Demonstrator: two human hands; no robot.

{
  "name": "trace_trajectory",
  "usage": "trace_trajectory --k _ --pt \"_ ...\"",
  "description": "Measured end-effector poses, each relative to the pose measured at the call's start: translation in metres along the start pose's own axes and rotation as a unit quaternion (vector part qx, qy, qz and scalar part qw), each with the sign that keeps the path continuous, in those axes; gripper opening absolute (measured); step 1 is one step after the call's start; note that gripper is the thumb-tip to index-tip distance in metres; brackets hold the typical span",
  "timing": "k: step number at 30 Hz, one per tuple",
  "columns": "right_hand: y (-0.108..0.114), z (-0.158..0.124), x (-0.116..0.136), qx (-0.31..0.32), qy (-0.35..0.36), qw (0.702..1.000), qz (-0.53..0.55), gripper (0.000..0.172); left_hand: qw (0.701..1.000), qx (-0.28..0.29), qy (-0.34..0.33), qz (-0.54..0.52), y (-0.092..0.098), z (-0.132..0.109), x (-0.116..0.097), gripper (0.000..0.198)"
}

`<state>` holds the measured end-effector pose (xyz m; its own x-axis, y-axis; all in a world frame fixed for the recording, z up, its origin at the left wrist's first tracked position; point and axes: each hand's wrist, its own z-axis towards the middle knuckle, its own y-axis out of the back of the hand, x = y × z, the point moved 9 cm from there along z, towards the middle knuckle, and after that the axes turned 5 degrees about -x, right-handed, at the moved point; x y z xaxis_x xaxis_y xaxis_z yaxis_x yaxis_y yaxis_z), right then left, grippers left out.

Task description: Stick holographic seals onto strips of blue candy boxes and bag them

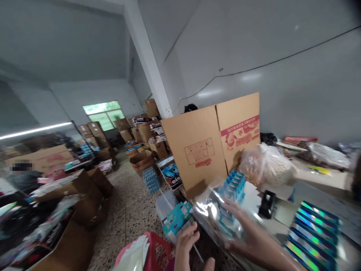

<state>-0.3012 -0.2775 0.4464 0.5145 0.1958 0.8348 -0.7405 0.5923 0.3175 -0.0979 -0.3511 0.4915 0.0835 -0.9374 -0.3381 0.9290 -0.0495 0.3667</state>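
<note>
My right hand (245,229) reaches in from the lower right, its fingers spread over clear plastic film (207,207) around blue boxes; whether it grips the film is blurred. Lower in the middle, my left hand (187,244) has its fingers apart and holds nothing. Just beyond it lie flat turquoise printed pieces (177,218). A stack of blue boxes (235,184) stands behind the film on the table. To the right sits a row of shiny blue holographic packs (313,233).
A tall cardboard panel (200,146) rises behind the table. Beside it are a knotted plastic bag (267,165) and a black tape dispenser (267,204). A red stool (158,250) stands below. Cartons (70,233) and a person (22,180) are at left.
</note>
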Motion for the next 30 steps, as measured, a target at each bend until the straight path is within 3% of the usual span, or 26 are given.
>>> trace_trajectory --k 1,3,5,7,10,13,15,16,18,20,23,26,28,30 --pt "-0.008 -0.001 0.004 0.002 -0.002 0.999 0.051 0.072 0.997 0.042 -0.055 0.02 -0.008 0.002 -0.015 0.039" --pt "-0.027 -0.001 0.004 0.016 -0.027 0.98 0.198 0.049 0.977 0.14 -0.152 0.06 -0.03 0.001 -0.038 0.043" --pt "-0.038 0.002 -0.006 0.006 -0.065 0.966 0.249 0.048 0.953 0.214 -0.196 0.092 -0.05 -0.002 -0.044 0.047" --pt "-0.04 0.005 -0.015 -0.012 -0.095 0.927 0.363 0.055 0.949 0.232 -0.191 0.096 -0.063 -0.003 -0.039 0.05" --pt "-0.023 0.005 -0.033 -0.097 -0.18 0.882 0.424 0.034 0.958 0.215 -0.184 0.05 -0.07 -0.008 -0.032 0.042" --pt "0.004 -0.002 -0.046 -0.184 -0.234 0.882 0.365 0.023 0.959 0.202 -0.194 -0.032 -0.064 -0.013 -0.034 0.03" --pt "0.014 -0.004 -0.052 -0.192 -0.239 0.903 0.299 0.016 0.961 0.182 -0.19 -0.08 -0.056 -0.01 -0.034 0.033" --pt "0.016 -0.003 -0.052 -0.18 -0.221 0.928 0.239 0.017 0.964 0.166 -0.185 -0.1 -0.052 -0.007 -0.034 0.035" --pt "0.013 0.003 -0.046 -0.129 -0.14 0.979 0.072 0.044 0.966 0.141 -0.174 -0.127 -0.049 0.002 -0.033 0.04" --pt "-0.009 0.006 -0.037 -0.031 -0.038 0.997 -0.064 0.057 0.966 0.138 -0.172 -0.136 -0.055 0.01 -0.03 0.046" --pt "-0.039 0.005 -0.037 0.064 0.02 0.991 -0.116 0.048 0.957 0.185 -0.193 -0.111 -0.082 0.019 -0.023 0.054" --pt "-0.045 0.008 -0.043 0.067 0.006 0.986 -0.152 0.023 0.922 0.283 -0.25 -0.092 -0.123 0.015 -0.015 0.056" --pt "-0.05 0.008 -0.048 0.09 -0.014 0.99 -0.106 0.008 0.891 0.338 -0.276 -0.124 -0.146 0.011 -0.009 0.053" --pt "-0.045 0.008 -0.055 0.07 -0.068 0.994 -0.039 0.008 0.871 0.37 -0.259 -0.195 -0.161 0.012 -0.004 0.041"
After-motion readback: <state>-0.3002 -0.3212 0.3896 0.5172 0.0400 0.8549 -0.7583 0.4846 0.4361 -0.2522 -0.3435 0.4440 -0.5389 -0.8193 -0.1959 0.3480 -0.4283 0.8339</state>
